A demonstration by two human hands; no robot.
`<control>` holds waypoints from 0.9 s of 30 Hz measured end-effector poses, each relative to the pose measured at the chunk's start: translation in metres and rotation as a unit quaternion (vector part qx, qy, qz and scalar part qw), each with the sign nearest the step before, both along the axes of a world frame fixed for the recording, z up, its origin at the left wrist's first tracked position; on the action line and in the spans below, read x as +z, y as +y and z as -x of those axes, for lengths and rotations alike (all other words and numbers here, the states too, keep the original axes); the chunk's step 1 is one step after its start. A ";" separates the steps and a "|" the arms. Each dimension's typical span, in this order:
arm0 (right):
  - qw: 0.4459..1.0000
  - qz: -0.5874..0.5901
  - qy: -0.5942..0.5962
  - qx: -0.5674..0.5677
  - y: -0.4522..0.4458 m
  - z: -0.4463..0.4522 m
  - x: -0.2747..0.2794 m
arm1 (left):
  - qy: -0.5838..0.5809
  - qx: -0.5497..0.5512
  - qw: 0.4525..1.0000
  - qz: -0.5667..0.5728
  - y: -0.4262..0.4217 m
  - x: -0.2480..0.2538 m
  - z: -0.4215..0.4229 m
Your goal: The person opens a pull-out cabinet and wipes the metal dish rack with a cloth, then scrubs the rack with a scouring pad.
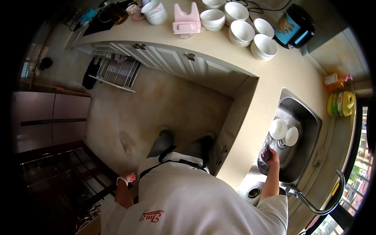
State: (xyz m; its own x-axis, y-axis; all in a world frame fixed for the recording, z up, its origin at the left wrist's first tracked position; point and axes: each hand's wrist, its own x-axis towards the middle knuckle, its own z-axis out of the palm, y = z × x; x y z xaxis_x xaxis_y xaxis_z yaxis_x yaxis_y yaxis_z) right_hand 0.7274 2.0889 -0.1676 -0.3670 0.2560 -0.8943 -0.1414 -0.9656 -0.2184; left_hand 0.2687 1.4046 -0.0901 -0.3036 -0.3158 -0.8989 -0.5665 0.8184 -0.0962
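Note:
My right hand (271,156) is down in the steel sink (303,160), near its left edge. Its fingers close around a small dark thing (268,153) whose kind I cannot make out. Just beyond that hand, two white bowls (278,129) (290,136) sit side by side on the sink bottom, by the drain. Something clear and shiny, perhaps water, glints between the hand and the bowls. My left hand (130,178) hangs low at my left side, away from the counter, holding nothing, with fingers loosely apart and a pale band at the wrist.
White bowls (241,32) and a pink plastic holder (187,19) stand on the counter (270,82), with a black-and-blue kettle (293,26) farther right. Bottles (340,103) line the window side. A curved faucet (313,207) is near my right arm. A wire drawer (117,70) stands pulled out.

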 end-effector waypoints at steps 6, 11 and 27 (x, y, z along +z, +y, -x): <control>0.965 0.005 -0.251 0.071 -0.013 -0.068 -0.028 | 0.073 0.034 0.993 -0.085 0.011 -0.013 0.032; 0.935 -0.083 -0.339 -0.064 -0.001 -0.074 0.020 | -0.018 0.145 0.967 -0.207 -0.100 -0.114 0.058; 0.902 -0.223 0.104 -0.354 -0.027 0.342 0.088 | 0.167 0.298 0.921 -0.187 -0.245 -0.114 0.082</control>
